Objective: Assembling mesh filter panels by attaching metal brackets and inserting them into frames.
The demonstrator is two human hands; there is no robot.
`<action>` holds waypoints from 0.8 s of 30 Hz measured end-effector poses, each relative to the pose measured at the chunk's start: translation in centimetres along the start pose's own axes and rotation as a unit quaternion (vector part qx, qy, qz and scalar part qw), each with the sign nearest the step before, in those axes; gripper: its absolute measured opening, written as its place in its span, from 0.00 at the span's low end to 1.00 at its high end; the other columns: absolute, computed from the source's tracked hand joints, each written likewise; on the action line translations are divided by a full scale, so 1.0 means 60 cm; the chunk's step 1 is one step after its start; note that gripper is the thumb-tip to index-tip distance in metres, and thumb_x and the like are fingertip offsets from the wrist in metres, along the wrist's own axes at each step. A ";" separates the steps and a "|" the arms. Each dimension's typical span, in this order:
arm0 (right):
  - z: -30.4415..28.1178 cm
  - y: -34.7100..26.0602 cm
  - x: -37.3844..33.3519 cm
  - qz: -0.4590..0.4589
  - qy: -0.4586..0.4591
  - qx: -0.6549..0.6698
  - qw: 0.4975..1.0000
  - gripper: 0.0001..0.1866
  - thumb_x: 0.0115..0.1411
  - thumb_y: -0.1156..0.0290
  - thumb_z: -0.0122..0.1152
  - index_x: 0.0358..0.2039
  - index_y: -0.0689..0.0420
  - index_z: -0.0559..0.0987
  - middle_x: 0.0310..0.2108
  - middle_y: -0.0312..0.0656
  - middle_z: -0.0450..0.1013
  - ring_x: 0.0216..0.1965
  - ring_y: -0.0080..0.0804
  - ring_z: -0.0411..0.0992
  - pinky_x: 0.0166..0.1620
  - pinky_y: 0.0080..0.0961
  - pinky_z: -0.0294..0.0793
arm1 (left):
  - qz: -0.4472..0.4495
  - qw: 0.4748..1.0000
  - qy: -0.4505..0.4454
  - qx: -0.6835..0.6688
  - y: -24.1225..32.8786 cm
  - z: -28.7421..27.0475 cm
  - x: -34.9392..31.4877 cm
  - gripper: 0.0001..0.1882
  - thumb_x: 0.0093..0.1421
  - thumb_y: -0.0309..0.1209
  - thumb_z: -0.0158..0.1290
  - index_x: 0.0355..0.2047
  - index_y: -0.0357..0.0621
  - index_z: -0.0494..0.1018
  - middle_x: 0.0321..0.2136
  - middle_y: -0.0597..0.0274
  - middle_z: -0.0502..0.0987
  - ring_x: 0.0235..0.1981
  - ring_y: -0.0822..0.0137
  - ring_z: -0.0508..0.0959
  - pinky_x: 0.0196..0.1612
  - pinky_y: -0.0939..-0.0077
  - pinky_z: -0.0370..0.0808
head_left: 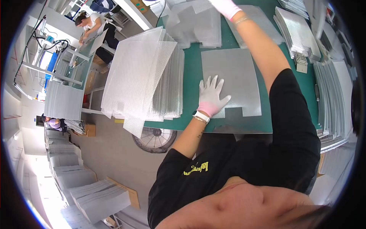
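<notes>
My left hand (pixel 212 94), in a white glove with a pink cuff, lies flat with its fingers spread. Under it is a single grey sheet with a fine mesh texture (pixel 232 70), notched along its near edge, on the green tabletop (pixel 192 63). My right arm stretches far forward. Of my right hand (pixel 225 7), only the pink glove cuff and a bit of white show at the top edge; its fingers are out of frame. Nearest to it are a stack of notched mesh sheets (pixel 194 24) and another mesh sheet (pixel 257 24).
A tall stack of mesh sheets (pixel 133 72) overhangs the table's left side, its top ones askew. More sheets stand at the right (pixel 331 99) and far right (pixel 295 32), beside small grey pieces (pixel 301 64). A floor fan (pixel 155 140) sits below. Another person (pixel 93 26) works at the left.
</notes>
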State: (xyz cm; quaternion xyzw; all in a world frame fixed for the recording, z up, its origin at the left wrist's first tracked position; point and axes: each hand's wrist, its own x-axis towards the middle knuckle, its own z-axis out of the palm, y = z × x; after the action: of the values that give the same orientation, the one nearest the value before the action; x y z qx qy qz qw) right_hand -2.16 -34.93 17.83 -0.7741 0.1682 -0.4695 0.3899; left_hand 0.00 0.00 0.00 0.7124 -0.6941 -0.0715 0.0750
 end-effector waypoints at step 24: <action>-0.074 -0.259 -0.747 0.258 0.042 -0.123 0.957 0.22 0.60 0.80 0.53 0.56 0.62 0.77 0.44 0.45 0.77 0.38 0.29 0.75 0.46 0.21 0.74 | -0.137 0.932 0.198 -0.271 0.073 -0.072 -0.181 0.48 0.57 0.36 0.64 0.70 0.32 0.51 0.28 0.52 0.81 0.23 0.58 0.80 0.32 0.67 0.78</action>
State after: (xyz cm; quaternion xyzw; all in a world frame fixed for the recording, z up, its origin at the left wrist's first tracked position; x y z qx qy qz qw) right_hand -30.11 1.08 4.08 -0.7258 0.4349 -0.3605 0.3926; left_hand -3.65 10.76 5.10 0.7528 -0.5154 -0.1241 0.3902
